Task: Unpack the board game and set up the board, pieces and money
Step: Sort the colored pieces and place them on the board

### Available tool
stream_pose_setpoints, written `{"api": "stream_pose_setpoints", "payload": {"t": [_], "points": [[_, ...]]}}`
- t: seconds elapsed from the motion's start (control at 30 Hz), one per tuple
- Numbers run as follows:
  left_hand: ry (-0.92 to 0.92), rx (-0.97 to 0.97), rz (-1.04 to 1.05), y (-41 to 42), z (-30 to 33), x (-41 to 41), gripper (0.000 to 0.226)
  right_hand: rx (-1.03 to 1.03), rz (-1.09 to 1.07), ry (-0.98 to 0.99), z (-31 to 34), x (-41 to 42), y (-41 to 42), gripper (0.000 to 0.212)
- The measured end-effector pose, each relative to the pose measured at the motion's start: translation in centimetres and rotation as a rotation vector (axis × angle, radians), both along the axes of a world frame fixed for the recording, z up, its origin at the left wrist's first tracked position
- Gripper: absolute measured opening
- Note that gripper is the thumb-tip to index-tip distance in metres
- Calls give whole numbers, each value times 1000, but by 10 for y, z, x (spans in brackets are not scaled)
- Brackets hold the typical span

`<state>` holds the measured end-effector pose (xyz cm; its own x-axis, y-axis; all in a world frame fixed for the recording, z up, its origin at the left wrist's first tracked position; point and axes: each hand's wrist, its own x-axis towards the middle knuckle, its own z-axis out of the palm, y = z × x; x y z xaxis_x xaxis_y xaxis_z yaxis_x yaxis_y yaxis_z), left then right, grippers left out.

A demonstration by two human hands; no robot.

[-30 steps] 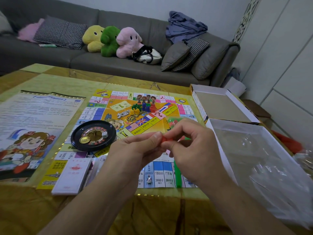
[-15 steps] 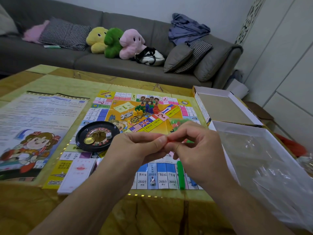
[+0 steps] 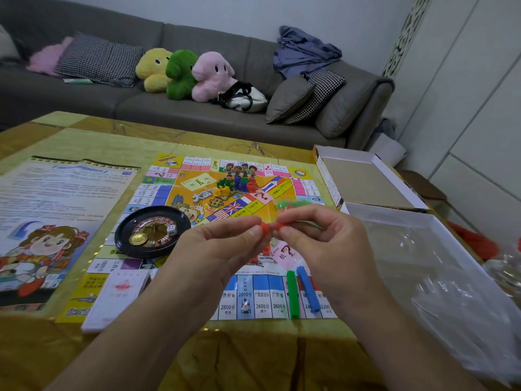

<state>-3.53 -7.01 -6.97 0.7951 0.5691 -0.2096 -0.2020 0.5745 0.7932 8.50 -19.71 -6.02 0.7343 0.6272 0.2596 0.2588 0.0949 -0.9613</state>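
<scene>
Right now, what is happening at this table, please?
A person is setting up a board game. The left hand and the right hand each pinch a small red piece above the game board, which lies unfolded on the table. A roulette wheel holding a die sits on the board, a green stick and a blue stick lie near its front edge, and the open box stands to the right.
</scene>
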Motion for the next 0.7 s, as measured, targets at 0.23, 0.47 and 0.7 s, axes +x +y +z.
{"api": "stream_pose_setpoints", "payload": {"t": [0.23, 0.47, 0.7], "points": [[-17, 13, 12, -6, -3, 1, 32, 27, 2, 25, -4, -5, 5, 13], [-58, -19, 119, -16, -5, 3, 33, 47, 1, -29, -4, -11, 6, 14], [-83, -59, 194, -22, -6, 5, 37, 70, -81, -134, -3, -16, 7, 20]]}}
